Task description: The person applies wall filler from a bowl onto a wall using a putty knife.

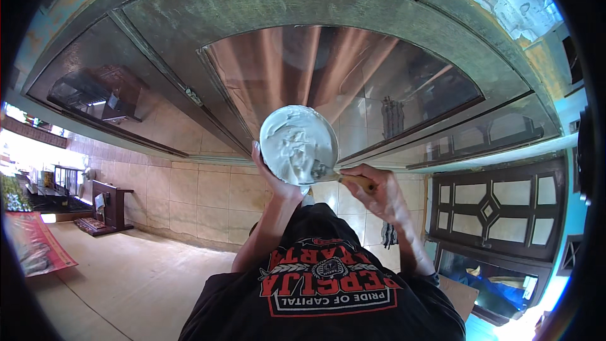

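Observation:
Held up in front of me is a round white bowl [334,139] of thick white paste [297,142], its surface smeared into uneven ridges. My left hand [282,183] supports it from below and the left side, closed on it, with most fingers hidden behind. In my right hand [377,197] is a putty knife with a pale wooden handle [358,181], the fingers wrapped round it. Its paste-coated blade [323,171] dips into the paste near the bowl's lower right rim.
Just beyond the bowl stands a dark wood-framed window [259,9] whose glass shows pinkish curtains. To the right is a dark panelled door [495,211]. A small brown wooden stand [113,207] is at the left, and a red printed sheet or sack [41,246] lies nearer.

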